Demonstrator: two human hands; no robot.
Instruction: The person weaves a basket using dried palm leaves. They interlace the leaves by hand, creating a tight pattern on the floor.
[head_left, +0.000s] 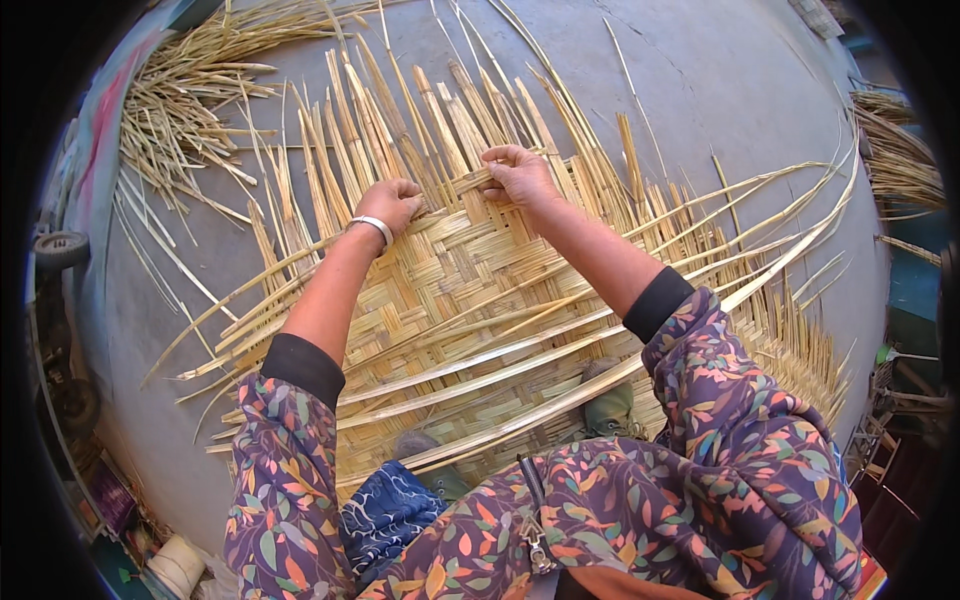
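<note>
A partly woven mat (440,290) of split, straw-coloured reed strips lies before me, its weave in a slanting pattern. Loose strip ends (345,130) fan out from its far edge. At that edge my left hand (393,207), with a white band on its wrist, is closed, its fingertips pinched on a reed strip among the upright ends. To its right, my right hand (522,180) pinches a short, flat crosswise stretch of reed strip (474,181) between thumb and fingers. Its other fingers curl above the weave.
Long loose strips (500,352) cross the mat below my forearms and curve out to both sides. My shoes (612,405) rest on its near part. A reed pile (185,95) lies at the far left, another bundle (900,150) at the right, on grey concrete floor (720,90).
</note>
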